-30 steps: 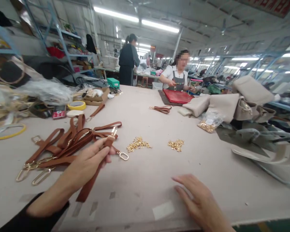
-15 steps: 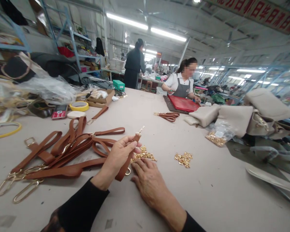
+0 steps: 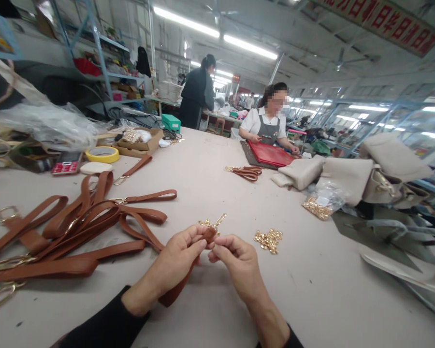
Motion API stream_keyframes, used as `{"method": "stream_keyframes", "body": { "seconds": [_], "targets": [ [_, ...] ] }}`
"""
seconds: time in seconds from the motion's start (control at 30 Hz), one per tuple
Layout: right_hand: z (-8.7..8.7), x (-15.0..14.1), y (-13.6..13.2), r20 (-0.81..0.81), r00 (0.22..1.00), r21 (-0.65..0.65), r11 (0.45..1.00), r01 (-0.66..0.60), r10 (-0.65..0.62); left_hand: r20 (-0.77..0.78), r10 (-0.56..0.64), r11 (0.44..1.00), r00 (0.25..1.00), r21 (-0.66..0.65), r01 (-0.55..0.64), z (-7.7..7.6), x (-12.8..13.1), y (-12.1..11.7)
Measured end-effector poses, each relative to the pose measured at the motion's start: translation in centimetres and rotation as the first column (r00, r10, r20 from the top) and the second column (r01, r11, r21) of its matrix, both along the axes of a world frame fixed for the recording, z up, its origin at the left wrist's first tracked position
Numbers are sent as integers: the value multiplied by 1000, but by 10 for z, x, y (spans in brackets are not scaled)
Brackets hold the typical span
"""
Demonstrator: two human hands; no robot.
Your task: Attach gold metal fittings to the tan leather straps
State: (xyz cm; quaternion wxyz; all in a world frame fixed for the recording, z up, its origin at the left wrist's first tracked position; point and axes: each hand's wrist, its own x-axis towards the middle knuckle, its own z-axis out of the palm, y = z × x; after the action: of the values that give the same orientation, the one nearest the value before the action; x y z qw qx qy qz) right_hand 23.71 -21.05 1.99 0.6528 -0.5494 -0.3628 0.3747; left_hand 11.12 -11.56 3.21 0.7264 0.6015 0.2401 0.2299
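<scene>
The left hand (image 3: 177, 258) pinches a brown leather strap (image 3: 176, 294) near its end between thumb and fingers, and the right hand (image 3: 239, 263) meets it there with thumb and forefinger drawn together; whether those fingertips hold a small fitting or the strap's edge, I cannot tell. The strap is raised in front of the wearer, above the table (image 3: 311, 314), with its end up between the hands and its length running down beneath the left palm. A gold metal clasp (image 3: 222, 218) projects from the top of that end.

Just behind the hands, and partly hidden by them, lies a mound of small gold fittings (image 3: 204, 223). A second gold pile (image 3: 268, 240) sits apart to the right. To the left spreads a heap of brown leather straps (image 3: 83, 227), looped over one another.

Farther out on the left are a yellow tape roll (image 3: 102, 158), a red keypad phone (image 3: 67, 163) and a shallow cardboard box (image 3: 145, 147). A strap bundle (image 3: 248, 173) lies toward the far side. On the right, a clear bag of gold fittings (image 3: 321, 207) rests by beige bags (image 3: 348, 179). Across the table, a co-worker (image 3: 266, 125) in a grey apron sits behind a red leather piece (image 3: 271, 153).
</scene>
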Motion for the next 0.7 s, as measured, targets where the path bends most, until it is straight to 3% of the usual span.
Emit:
{"method": "stream_keyframes", "body": {
  "seconds": [0.23,0.4,0.53,0.7],
  "targets": [
    [-1,1,4,-131,991,-47,999,-8,1,-41,-44,999,998,27,45,1,-1,-7],
    [-1,5,4,-100,995,-81,996,-20,12,-118,-45,992,992,109,58,5,-1,-7],
    [0,6,5,-27,1000,-62,998,-3,1,-166,-30,970,986,232,69,7,-3,-9],
    [-1,3,6,-71,997,11,1000,28,-27,-217,30,897,976,437,70,5,-5,-6]
  ]
}}
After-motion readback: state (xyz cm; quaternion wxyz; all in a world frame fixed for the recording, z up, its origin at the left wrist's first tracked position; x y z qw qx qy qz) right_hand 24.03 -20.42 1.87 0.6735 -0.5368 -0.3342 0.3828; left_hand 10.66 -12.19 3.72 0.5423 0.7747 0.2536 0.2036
